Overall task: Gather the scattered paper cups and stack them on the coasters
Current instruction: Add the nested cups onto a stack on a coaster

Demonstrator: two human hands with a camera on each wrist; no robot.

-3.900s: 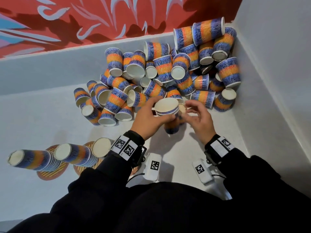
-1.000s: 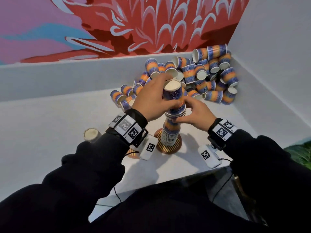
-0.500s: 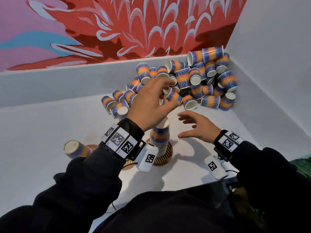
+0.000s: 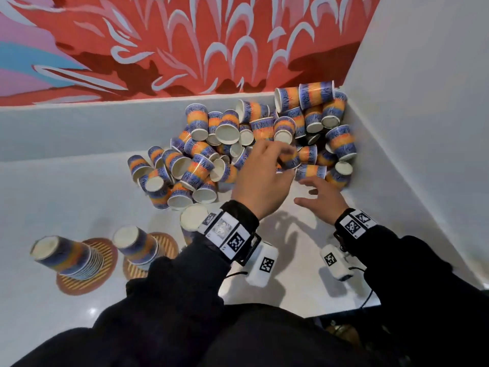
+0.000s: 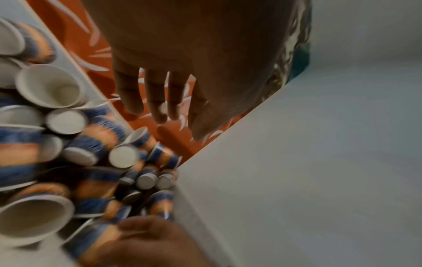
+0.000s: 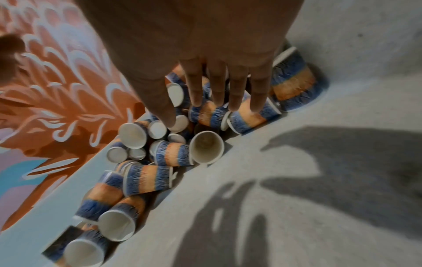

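A heap of blue-and-orange paper cups [image 4: 227, 154] lies in the far right corner of the white table [image 4: 53, 197]. My left hand [image 4: 264, 173] hovers over the heap's near edge, its fingers [image 5: 157, 97] straight and holding nothing. My right hand [image 4: 321, 194] is just right of it, spread flat, fingertips [image 6: 258, 101] just above lying cups [image 6: 248, 117]. Upside-down cup stacks stand on round striped coasters: a left stack [image 4: 66, 256] on a coaster [image 4: 105, 274], a middle stack [image 4: 137, 246], and a third stack [image 4: 191, 218] partly hidden behind my left wrist.
A white side wall [image 4: 423, 128] and a low white ledge [image 4: 79, 128] under a red mural [image 4: 185, 35] box in the heap. Bare tabletop [image 4: 296, 282] lies between my forearms. A cup [image 6: 206, 150] lies open-mouthed at the heap's near edge.
A second ago both hands gripped the cup stack on the coaster. They let go of it and have moved forward to the loose heap, both empty.
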